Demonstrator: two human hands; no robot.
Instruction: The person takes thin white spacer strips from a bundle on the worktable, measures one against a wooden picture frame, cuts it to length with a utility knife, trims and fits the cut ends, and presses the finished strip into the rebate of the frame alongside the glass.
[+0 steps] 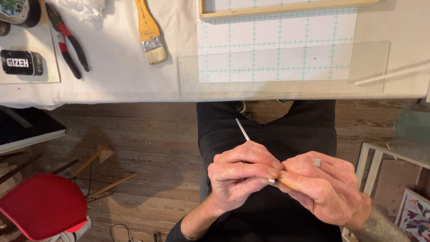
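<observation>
The person sits just below the table (112,85) edge, both hands over the lap. The left hand (242,177) pinches a thin pale strip (244,132), fingers closed tight round its lower end, while the right hand (320,186) closes on the same end from the other side (a ring shows on one finger). The strip's free tip slants up toward the table. Working it cleanly probably calls for short, steady finger pressure, since so slim a piece looks likely to bend or snap.

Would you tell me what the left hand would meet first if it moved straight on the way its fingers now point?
The left hand points its fingers toward the right hand, which it already touches around the thin white stick; so the right hand comes first.
</observation>
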